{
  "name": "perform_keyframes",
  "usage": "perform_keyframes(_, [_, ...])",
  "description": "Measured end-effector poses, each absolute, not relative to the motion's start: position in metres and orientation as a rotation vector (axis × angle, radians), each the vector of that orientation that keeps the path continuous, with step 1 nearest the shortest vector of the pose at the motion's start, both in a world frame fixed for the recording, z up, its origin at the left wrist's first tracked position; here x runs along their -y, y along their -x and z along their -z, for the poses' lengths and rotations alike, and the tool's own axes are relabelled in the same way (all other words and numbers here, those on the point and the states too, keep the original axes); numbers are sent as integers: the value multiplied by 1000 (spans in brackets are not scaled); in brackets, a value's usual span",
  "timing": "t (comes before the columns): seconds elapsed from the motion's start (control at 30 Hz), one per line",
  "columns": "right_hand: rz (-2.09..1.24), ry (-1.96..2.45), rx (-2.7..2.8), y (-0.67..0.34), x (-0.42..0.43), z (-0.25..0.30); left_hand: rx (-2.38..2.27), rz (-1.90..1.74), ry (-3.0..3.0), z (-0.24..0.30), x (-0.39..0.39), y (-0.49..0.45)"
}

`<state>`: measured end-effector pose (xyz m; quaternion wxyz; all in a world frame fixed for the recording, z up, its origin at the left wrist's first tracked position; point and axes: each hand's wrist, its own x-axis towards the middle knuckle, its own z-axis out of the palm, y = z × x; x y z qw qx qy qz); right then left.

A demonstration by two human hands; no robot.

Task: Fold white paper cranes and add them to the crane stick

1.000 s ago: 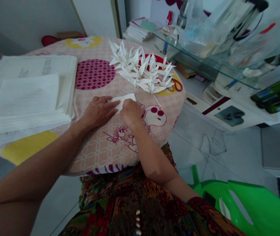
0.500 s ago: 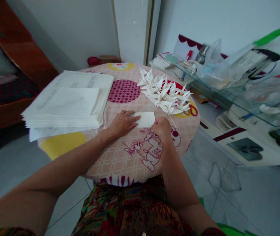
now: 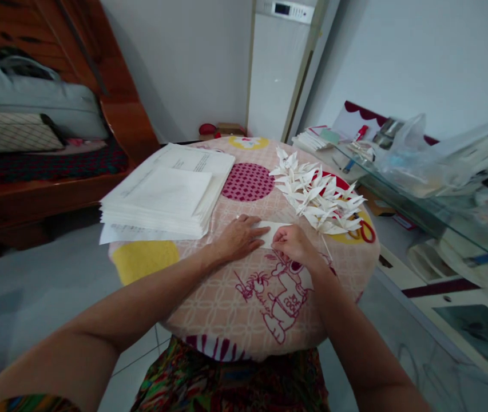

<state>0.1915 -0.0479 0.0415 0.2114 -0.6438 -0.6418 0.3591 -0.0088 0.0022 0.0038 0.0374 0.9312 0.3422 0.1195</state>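
A small folded sheet of white paper (image 3: 270, 233) lies flat on the round cloth-covered table (image 3: 209, 297). My left hand (image 3: 240, 237) rests with fingers stretched out over the paper's left part. At its right part, my right hand (image 3: 293, 243) has its fingers curled in a pinch near the lower edge, and the fingertips partly hide the paper there. Beyond my right hand lies a heap of folded white paper shapes (image 3: 312, 191) with pointed ends. To the left stands a thick stack of printed paper (image 3: 149, 194), with smaller blank sheets (image 3: 187, 186) on top.
Red-handled scissors (image 3: 367, 231) lie at the table's right edge, partly under the folded shapes. A glass shelf (image 3: 398, 200) with plastic bags and other items stands close on the right. At the left are a wooden bench (image 3: 127, 126) and a pale handbag (image 3: 46, 100).
The view has swung left and up, so everything sits lower and further right. My right hand has shifted leftward along the paper, toward my left hand, which stays flat.
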Motion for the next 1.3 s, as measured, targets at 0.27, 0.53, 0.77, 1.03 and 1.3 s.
perform_keyframes(0.27, [-1070,1765,1746,-192,42,-23,-1167,-416,-2744,-12,6,4])
perform_keyframes(0.53, [-994,1762,1771,-195,42,-14,-1126,-425,-2644,-11,4,18])
perform_keyframes(0.77, [-988,1742,1765,-198,40,-5,-1073,-373,-2579,-14,-3,40])
perform_keyframes(1.03, [-1015,1727,1745,-198,40,-6,-907,-262,-2591,-17,-18,62])
perform_keyframes(1.3, [-1201,1768,1652,-212,48,-26,-788,-239,-2562,-16,-27,76])
